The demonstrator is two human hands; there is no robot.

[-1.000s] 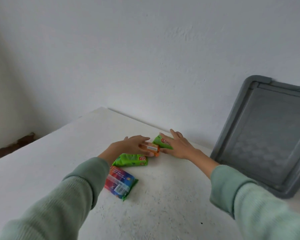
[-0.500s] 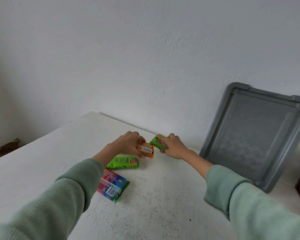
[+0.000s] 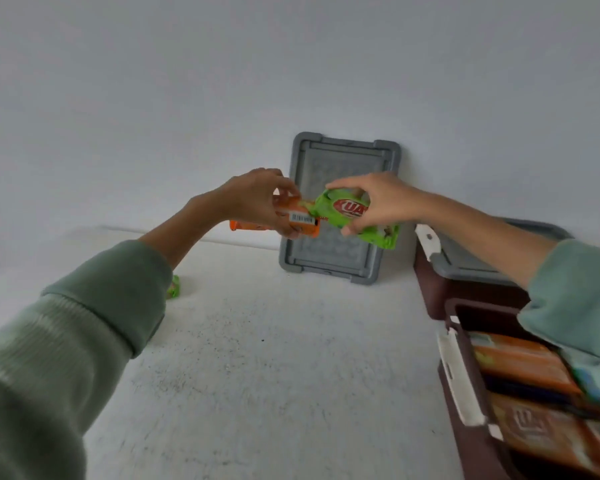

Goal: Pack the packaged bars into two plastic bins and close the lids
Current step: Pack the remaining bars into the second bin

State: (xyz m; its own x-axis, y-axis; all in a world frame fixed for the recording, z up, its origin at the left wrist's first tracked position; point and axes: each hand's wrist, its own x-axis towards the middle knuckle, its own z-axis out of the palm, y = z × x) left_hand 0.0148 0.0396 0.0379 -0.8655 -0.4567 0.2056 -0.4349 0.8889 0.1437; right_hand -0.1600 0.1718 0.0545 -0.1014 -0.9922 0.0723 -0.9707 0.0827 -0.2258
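left hand (image 3: 253,199) grips orange bar (image 3: 288,221), right hand (image 3: 381,202) grips green bar (image 3: 350,216), mid frame; packing step, next drop both into open bin (image 3: 465,393) lower right.

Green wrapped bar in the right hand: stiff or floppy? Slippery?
Green bar likely light: the right hand holds it up by fingertips alone. Glossy wrapper, so probably slippery. Body looks straight, so likely fairly stiff.

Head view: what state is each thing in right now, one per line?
Left hand, holds orange bar aloft.
Right hand, holds green bar aloft.
Loose lid, propped upright.
Near bin, open, bars inside.
Far bin, cover on.
Green packet, lying on table.
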